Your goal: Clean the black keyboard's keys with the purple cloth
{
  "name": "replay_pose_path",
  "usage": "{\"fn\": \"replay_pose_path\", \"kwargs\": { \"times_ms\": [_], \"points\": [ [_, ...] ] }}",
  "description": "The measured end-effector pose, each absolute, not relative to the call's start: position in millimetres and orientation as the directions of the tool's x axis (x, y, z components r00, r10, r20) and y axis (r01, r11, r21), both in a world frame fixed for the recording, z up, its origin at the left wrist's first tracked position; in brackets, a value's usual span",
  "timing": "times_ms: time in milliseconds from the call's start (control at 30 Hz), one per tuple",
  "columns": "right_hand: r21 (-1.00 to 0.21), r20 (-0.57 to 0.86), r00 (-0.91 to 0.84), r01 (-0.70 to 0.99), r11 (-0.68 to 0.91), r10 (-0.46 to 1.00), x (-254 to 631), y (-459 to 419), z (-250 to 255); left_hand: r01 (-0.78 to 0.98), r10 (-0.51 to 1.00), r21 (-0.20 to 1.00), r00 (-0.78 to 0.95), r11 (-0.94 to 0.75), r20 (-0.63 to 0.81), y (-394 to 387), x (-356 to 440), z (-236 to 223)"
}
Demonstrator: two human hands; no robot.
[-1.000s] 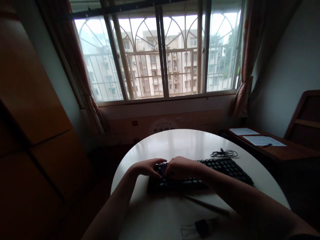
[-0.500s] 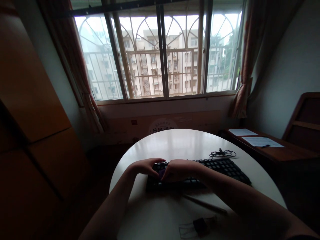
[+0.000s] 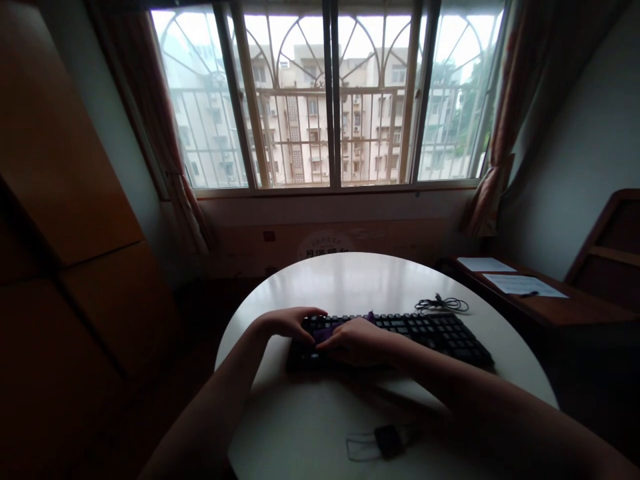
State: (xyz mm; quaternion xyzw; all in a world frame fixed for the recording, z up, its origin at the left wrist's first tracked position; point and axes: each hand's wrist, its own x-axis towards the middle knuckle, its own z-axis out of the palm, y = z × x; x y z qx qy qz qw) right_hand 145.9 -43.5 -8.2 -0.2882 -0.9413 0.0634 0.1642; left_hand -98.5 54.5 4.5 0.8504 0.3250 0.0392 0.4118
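Note:
A black keyboard (image 3: 445, 337) lies on the round white table (image 3: 280, 427), partly hidden under my hands. My left hand (image 3: 290, 323) is at its left end, fingers at the far edge and thumb over the keys, curled onto the keyboard. My right hand (image 3: 357, 341) presses a purple cloth (image 3: 326, 333) onto the keys just right of my left thumb. Fingers are bent round the cloth, and a bit of it sticks up behind the knuckles. Nearer me lies a keycap puller (image 3: 388, 441), a black block with wire loops.
A coiled black cable (image 3: 443, 304) lies behind the keyboard. A dark thin stick-like thing (image 3: 407, 400) lies in shadow below my right forearm. On the right, a brown wooden table (image 3: 590, 310) bears paper sheets (image 3: 525, 285) and a pen. A window (image 3: 333, 100) is ahead.
My right hand has shifted and turned slightly on the keys, and more of the purple cloth shows. My left hand stays at the keyboard's left end. The view has tilted slightly.

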Motion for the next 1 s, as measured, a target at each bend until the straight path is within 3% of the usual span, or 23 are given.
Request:
{"fn": "replay_pose_path", "kwargs": {
  "times_ms": [333,567,1000],
  "points": [
    [-0.315,0.319,-0.724,0.528,0.789,0.611,149,-37,-17,0.514,0.565,0.721,0.799,-0.465,-0.205,53,-99,8],
    [-0.246,0.325,-0.725,0.555,0.794,0.607,145,-37,-21,0.510,0.554,0.701,0.809,-0.498,-0.196,53,-99,9],
    [-0.272,0.297,-0.716,0.571,0.775,0.632,146,-40,-16,0.523,0.567,0.695,0.799,-0.493,-0.200,55,-101,7]
  ]
}}
